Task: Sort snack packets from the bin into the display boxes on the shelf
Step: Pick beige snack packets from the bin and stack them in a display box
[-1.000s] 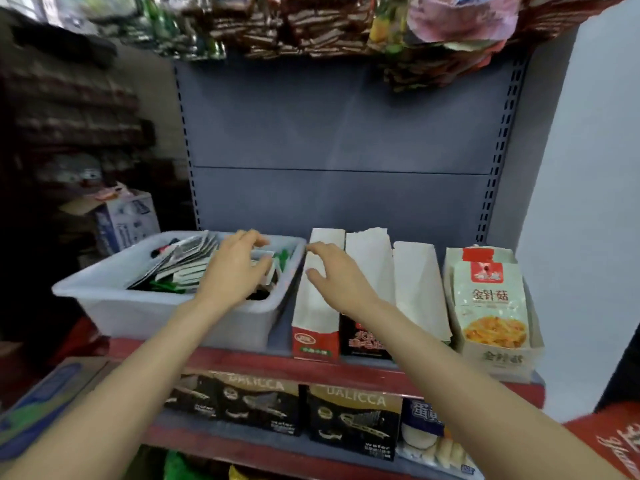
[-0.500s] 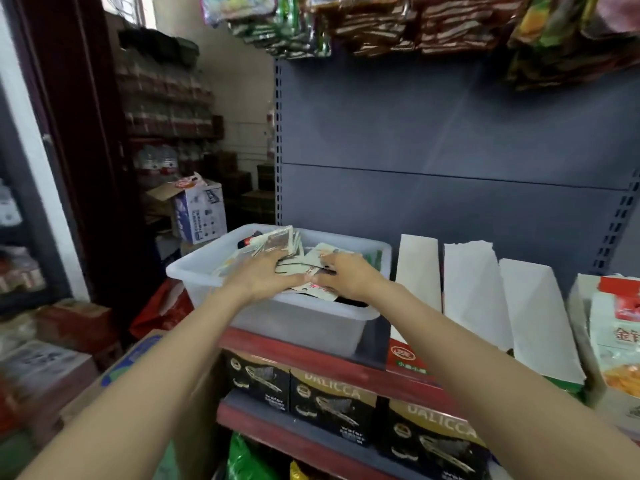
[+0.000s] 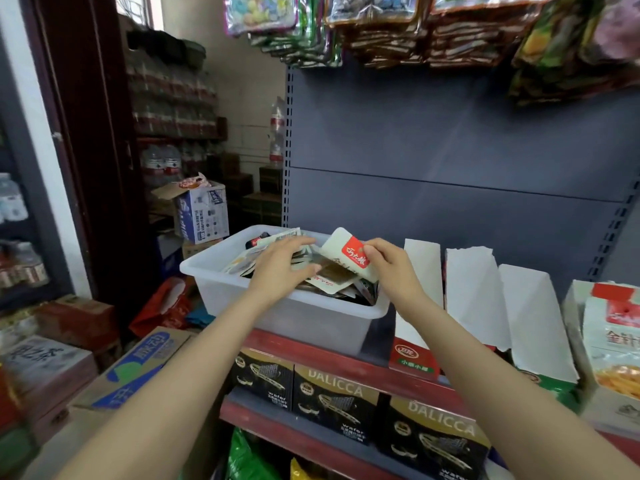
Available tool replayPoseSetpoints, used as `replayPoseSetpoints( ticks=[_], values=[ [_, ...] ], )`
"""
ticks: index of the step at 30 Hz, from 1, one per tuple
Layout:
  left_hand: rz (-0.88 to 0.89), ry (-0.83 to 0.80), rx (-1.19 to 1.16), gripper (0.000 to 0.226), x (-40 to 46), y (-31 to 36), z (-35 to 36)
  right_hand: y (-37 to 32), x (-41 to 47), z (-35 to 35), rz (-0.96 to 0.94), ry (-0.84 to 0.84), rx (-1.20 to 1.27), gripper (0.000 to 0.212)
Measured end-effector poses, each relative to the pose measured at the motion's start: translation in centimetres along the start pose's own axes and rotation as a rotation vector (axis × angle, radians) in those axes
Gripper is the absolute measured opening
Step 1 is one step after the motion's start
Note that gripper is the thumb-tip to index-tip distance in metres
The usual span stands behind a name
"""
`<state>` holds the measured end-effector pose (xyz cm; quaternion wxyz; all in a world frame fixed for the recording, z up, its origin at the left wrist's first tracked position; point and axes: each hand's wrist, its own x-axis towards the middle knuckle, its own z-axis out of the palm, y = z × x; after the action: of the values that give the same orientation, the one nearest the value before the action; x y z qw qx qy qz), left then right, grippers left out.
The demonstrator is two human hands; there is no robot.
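Snack packets point(image 3: 304, 271) are lying in a loose heap inside the white plastic bin point(image 3: 277, 306), which is sitting on the red-edged shelf point(image 3: 346, 362), at its left end. Your right hand point(image 3: 391, 271) is pinching one cream packet with a red label point(image 3: 349, 256) between thumb and fingers, holding it tilted above the heap near the bin's right side. Your left hand point(image 3: 280, 268) is reaching into the bin with fingers spread fairly wide and lightly curved, resting on the packets; whether it is gripping any one of them cannot be told.

To the right of the bin, three display boxes are standing side by side on the same shelf, their tall white flaps raised: the first display box point(image 3: 420, 306), red-fronted with a green band, is just beside the bin; the second display box point(image 3: 474, 296) is touching it; the third display box point(image 3: 536, 327), green at its base, is following on. What is inside them is hidden by the flaps. At the far right, a carton of yellow-printed pouches point(image 3: 613, 348) is standing on the shelf.

On the shelf below, black wafer boxes point(image 3: 332, 403) marked DALICCA are lined up. Hanging snack bags point(image 3: 381, 26) are crowding the top of the grey back panel point(image 3: 450, 168). Cardboard cartons point(image 3: 138, 368) are stacked on the floor to your left.
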<state>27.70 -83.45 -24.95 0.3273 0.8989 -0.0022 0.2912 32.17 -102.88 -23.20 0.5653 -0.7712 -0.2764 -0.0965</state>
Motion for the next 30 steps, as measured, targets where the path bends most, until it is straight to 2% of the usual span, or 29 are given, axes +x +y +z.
replayPoseSetpoints(
  ticks=[6,9,14,17,22,28,30],
  values=[
    [0.138,0.048,0.020,0.005,0.4,4.7,-0.1,-0.2,-1.5,-2.8,0.121,0.095,0.314,0.021],
    [0.165,0.099,0.007,0.009,0.6,7.4,-0.1,-0.4,-2.4,-4.7,0.153,0.133,0.442,0.011],
    [0.236,0.130,0.050,0.006,0.4,12.2,1.2,-0.8,-3.9,-7.6,0.166,0.193,0.411,0.046],
    [0.240,0.084,-0.006,0.006,0.1,14.8,3.2,-0.6,-5.0,-9.7,0.183,0.252,0.402,0.055],
    [0.079,-0.001,-0.195,0.009,-0.6,19.4,7.7,1.2,-7.6,-15.2,0.177,0.372,0.347,0.063],
    [0.070,-0.210,-0.416,0.015,-1.4,25.0,13.6,2.4,-10.5,-23.6,0.151,0.547,0.304,0.037],
    [0.082,-0.308,-0.431,0.021,-1.8,26.6,15.7,2.9,-11.0,-25.9,0.169,0.596,0.264,0.037]
  ],
)
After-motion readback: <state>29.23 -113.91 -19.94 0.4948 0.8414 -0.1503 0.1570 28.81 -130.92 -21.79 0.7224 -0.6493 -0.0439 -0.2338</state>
